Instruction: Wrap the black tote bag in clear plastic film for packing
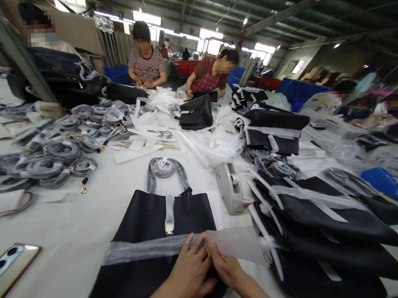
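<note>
A black handbag (149,280) lies flat before me, with a translucent packing strip (137,251) across its middle. My left hand (192,267) rests on the bag and strip, fingers stretched forward. Beside it, my right hand (227,265) has thumb and fingers closed on the strip near the bag's right edge. The strip's loose end (240,242) spreads to the right, beyond the bag. Wrapped handles and a coiled strap (164,167) lie above the bag's top edge. A clasp tab (169,221) sits at its centre.
A tape dispenser (230,187) stands to the right of the bag, near stacked black bags (322,209). Many wrapped coiled straps (64,149) cover the left side. A phone (16,269) lies front left. Co-workers (148,65) work across the table among white wrapping scraps.
</note>
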The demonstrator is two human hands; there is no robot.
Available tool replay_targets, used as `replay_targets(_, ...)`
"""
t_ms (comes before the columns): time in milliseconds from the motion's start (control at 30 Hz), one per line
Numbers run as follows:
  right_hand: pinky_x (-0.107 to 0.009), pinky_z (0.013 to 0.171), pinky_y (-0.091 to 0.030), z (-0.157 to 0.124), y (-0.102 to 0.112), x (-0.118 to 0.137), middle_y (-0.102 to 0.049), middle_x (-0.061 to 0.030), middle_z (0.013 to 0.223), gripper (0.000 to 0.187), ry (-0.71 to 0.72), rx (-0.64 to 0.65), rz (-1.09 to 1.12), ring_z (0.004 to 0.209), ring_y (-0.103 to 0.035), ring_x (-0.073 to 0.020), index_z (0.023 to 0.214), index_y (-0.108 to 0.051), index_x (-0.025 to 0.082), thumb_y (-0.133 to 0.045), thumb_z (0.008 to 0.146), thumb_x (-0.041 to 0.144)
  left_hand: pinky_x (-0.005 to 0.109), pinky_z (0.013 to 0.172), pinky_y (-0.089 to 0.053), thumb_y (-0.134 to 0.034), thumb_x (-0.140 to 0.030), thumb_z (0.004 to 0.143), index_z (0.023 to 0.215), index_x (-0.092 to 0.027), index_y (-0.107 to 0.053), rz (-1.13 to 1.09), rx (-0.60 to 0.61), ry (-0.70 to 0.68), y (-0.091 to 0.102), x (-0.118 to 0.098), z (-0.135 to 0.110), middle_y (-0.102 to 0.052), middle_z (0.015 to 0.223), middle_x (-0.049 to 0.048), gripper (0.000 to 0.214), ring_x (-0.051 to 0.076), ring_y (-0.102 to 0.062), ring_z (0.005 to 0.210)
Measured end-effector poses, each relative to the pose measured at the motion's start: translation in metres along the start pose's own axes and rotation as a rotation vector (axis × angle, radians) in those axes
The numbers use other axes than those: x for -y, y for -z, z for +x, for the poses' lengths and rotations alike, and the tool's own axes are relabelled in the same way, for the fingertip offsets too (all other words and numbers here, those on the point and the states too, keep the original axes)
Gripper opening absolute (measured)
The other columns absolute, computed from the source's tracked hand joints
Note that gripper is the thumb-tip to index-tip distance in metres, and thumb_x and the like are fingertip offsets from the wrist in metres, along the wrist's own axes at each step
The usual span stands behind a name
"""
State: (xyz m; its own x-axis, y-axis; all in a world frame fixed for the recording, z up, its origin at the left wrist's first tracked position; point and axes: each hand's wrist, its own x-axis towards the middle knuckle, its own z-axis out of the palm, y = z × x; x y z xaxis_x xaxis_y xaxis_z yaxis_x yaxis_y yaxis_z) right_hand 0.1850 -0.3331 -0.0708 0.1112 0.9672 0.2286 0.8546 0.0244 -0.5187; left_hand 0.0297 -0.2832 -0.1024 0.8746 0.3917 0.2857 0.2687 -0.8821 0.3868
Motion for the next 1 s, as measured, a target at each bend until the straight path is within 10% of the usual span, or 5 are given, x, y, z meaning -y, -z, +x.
replay_targets(267,-0.031,0.069,-0.046,0.018,0.000,0.024,-0.053,-0.0001,0.062,0.051,-0.338,0.084,0.535,0.064,-0.053,-0.0178,0.066,-0.052,0.021,-0.041,0.084,0.067,0.059,0.111,-0.015,-0.057,-0.041,0.082,0.133,-0.032,-0.044,-0.037,0.004,-0.020,0.005,0.003,0.000,-0.038,0.146,0.0061,0.054,0.032,-0.020,0.139)
replay_targets(600,-0.028,0.058,-0.040,0.024,0.003,0.024,-0.040,0.0045,0.052,0.054,-0.397,0.102,0.611,0.052,-0.042,-0.0131,0.054,-0.041,0.023,-0.041,0.082,0.069,0.056,0.114,-0.012,-0.048,-0.015,0.081,0.112,-0.029,-0.061,-0.207,-0.015,-0.014,0.020,0.000,-0.003,-0.030,0.150,0.0037,0.036,0.023,-0.016,0.142)
replay_targets(800,-0.027,0.055,-0.041,0.024,0.010,0.031,-0.042,0.0038,0.049,0.055,-0.456,0.145,0.557,0.051,-0.044,-0.0138,0.053,-0.044,0.023,-0.041,0.080,0.070,0.052,0.116,0.000,-0.043,-0.006,0.074,0.102,-0.030,-0.066,-0.328,0.050,0.000,0.035,0.001,-0.001,-0.065,0.117,-0.0033,0.043,0.018,-0.027,0.138)
replay_targets(1000,-0.029,0.061,-0.044,0.024,0.002,0.030,-0.053,0.0011,0.057,0.052,-0.414,0.231,0.451,0.057,-0.050,-0.0163,0.059,-0.051,0.023,-0.038,0.083,0.067,0.051,0.117,0.002,-0.047,-0.011,0.077,0.108,-0.031,-0.065,-0.289,0.083,-0.064,0.036,0.003,0.001,-0.069,0.112,-0.0038,0.041,0.018,-0.028,0.138)
